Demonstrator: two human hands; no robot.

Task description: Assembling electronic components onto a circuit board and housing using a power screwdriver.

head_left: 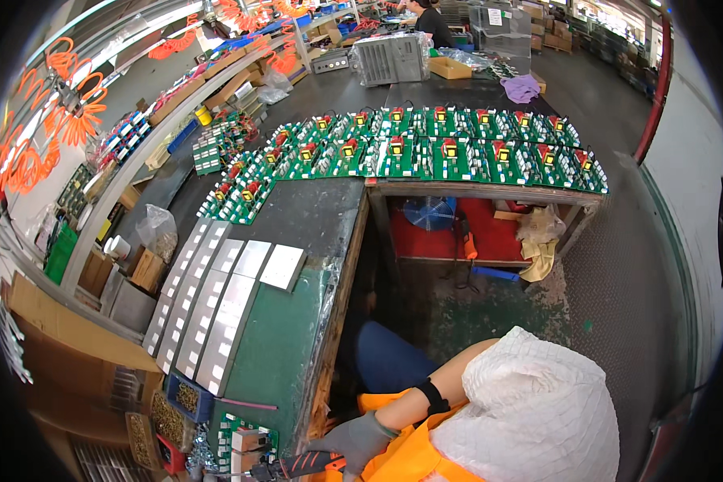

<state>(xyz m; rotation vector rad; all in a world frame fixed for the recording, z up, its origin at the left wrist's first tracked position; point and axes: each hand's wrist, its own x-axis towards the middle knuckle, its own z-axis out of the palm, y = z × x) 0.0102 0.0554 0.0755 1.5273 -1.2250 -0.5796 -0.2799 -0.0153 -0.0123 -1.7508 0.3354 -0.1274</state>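
Neither my left hand nor my right hand is in view. At the lower right, close below me, is a co-worker in a white cap (538,410) and an orange garment (414,454). That person's grey-gloved hand (357,440) is closed around a dark powered screwdriver (301,463) with orange markings. The tool points left at a green circuit board (237,426) carrying metal blocks, on the near end of the bench. The cap and body hide the person's other hand. Beside the board stands a blue bin (189,397) of small fasteners.
Silver metal plates (231,313) lie in rows on the green mat (269,345). Assembled green boards (410,153) cover the far bench. Below it, a red shelf (426,245) holds a blue fan (430,213). Orange coiled hoses (68,104) hang at left; a walkway (618,281) runs along the right.
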